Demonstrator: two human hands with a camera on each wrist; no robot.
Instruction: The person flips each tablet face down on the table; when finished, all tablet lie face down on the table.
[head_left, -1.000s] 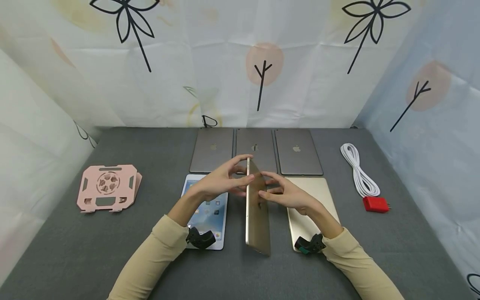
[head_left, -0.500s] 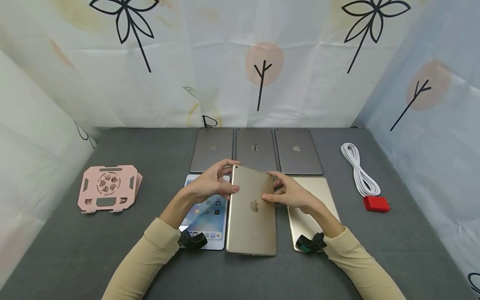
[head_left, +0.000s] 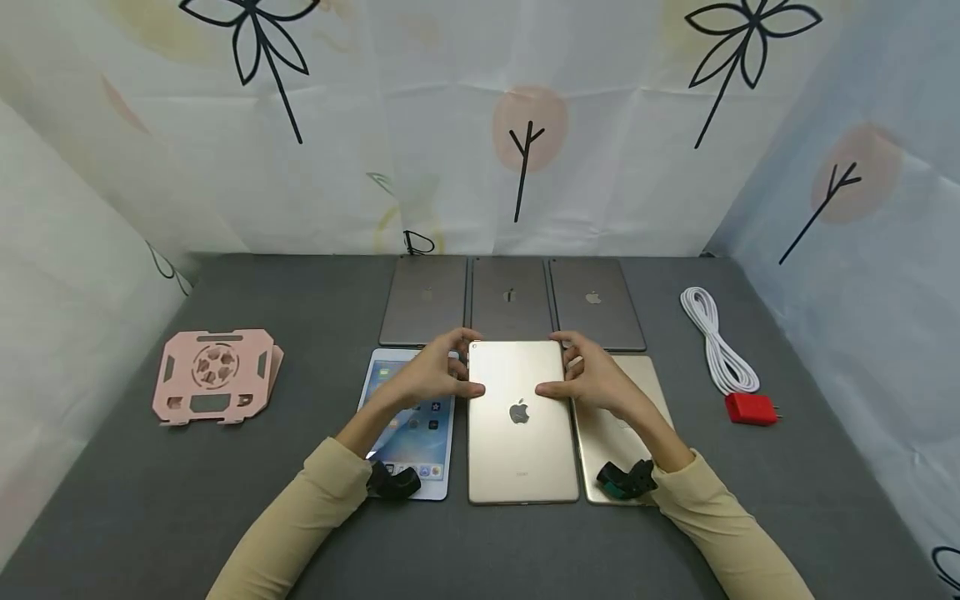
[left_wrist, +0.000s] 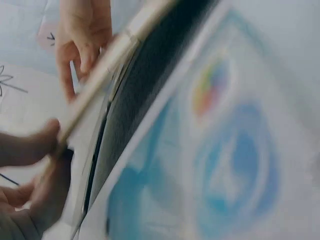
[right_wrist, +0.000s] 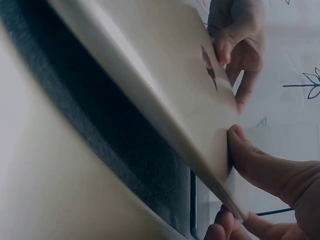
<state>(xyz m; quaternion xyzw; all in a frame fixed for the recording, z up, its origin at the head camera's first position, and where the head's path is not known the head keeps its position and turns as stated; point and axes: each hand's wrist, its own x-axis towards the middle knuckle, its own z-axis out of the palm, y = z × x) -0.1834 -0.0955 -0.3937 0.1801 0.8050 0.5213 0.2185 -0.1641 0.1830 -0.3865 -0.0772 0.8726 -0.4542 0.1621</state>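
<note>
A gold tablet [head_left: 521, 454] with an apple logo on its back is held at the middle of the table, back side up. My left hand [head_left: 435, 371] pinches its far left corner, thumb on the back and fingers at the edge. On the opposite side, my right hand [head_left: 596, 379] grips the far right corner, its thumb [right_wrist: 260, 162] pressed on the gold back. Dark cloth shows in a gap under the raised edge. To the left lies a white tablet [head_left: 420, 442] with its screen lit. A second gold tablet [head_left: 622, 450] lies to the right, partly under my right wrist.
Three grey tablets [head_left: 427, 292] lie in a row along the back of the grey cloth [head_left: 322, 333]. At the left stands a pink folding stand [head_left: 217, 375]. A coiled white cable [head_left: 716, 337] and a red charger plug [head_left: 750, 408] lie at the right.
The held gold tablet has turned from nearly edge-on to back side up, its logo now facing the head camera. Both hands have stayed at its far corners, shifting slightly right.
</note>
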